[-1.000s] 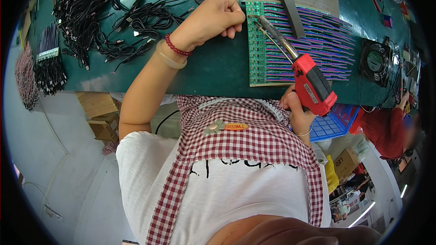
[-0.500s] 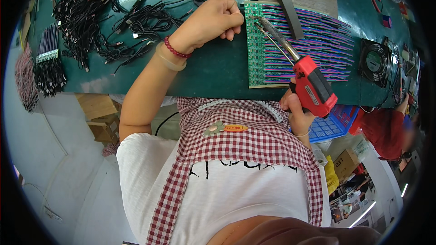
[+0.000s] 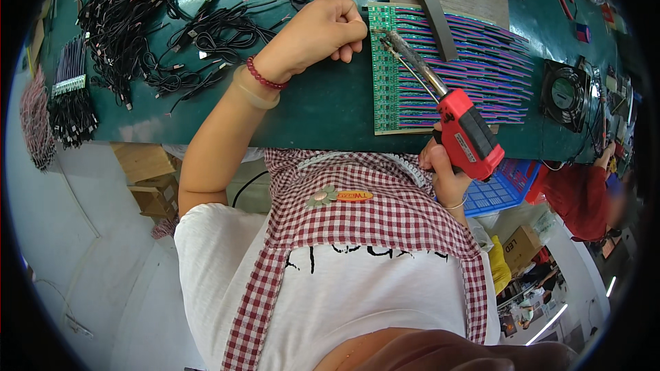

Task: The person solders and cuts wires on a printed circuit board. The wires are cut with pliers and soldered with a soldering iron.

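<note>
My right hand (image 3: pixel 447 177) is wrapped round the handle of a red and black soldering gun (image 3: pixel 467 134). Its metal barrel slants up to the left, and the tip is over the left part of a green circuit board panel (image 3: pixel 386 96). Rows of purple, pink and black wires (image 3: pixel 474 99) run rightward from that panel. Beside the panel's upper left edge, my left hand (image 3: pixel 330 31) is closed with thumb and fingers pinched. What the pinch holds, if anything, is hidden. I cannot tell whether the tip touches the panel.
Black cables (image 3: pixel 213 34) lie heaped on the green table (image 3: pixel 309 117) to the left, near a wired board bundle (image 3: pixel 69 86). A grey strip (image 3: pixel 433 10) crosses the wires. A small black fan (image 3: pixel 567 93) stands right; a blue crate (image 3: pixel 498 192) sits below. Another person's red sleeve (image 3: pixel 574 199) shows at right.
The soldering gun and my right hand have shifted slightly left and toward me, with the tip slightly lower over the panel. My left hand stays closed in nearly the same place.
</note>
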### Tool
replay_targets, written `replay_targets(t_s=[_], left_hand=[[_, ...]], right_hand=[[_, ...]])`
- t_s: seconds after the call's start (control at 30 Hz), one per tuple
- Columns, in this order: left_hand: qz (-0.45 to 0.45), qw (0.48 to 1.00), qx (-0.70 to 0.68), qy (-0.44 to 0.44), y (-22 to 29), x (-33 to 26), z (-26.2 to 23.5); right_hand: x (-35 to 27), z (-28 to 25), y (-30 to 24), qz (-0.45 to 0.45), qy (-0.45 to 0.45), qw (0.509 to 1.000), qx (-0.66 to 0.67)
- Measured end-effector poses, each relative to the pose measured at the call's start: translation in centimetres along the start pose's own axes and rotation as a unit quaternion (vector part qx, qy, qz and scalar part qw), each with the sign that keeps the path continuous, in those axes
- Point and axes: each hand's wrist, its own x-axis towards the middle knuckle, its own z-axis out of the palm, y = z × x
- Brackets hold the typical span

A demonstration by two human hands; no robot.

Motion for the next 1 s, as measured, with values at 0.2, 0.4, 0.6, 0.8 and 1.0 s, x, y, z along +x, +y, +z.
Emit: replay_targets(t_s=[0.2, 0.4, 0.6, 0.8, 1.0], left_hand=[[0.001, 1.000, -0.003, -0.003, 0.2, 0.0, 0.1], [0.006, 1.000, 0.003, 0.000, 0.1, -0.1, 0.0], [0.000, 1.000, -0.001, 0.000, 0.1, 0.2, 0.0], [-0.005, 1.000, 0.008, 0.000, 0.1, 0.0, 0.0], [-0.020, 1.000, 0.006, 0.004, 0.3, -0.2, 0.2]], right_hand=[[-0.1, 0.1, 0.1, 0.009, 0.018, 1.000, 0.015], [0.2, -0.1, -0.5, 0.017, 0.019, 0.997, 0.070], [0.4, 0.2, -0.6, 0.010, 0.030, 0.996, 0.079], [0.7, 0.3, -1.3, 0.021, 0.034, 0.996, 0.075], [1.0, 0.2, -1.5, 0.016, 0.042, 0.993, 0.110]])
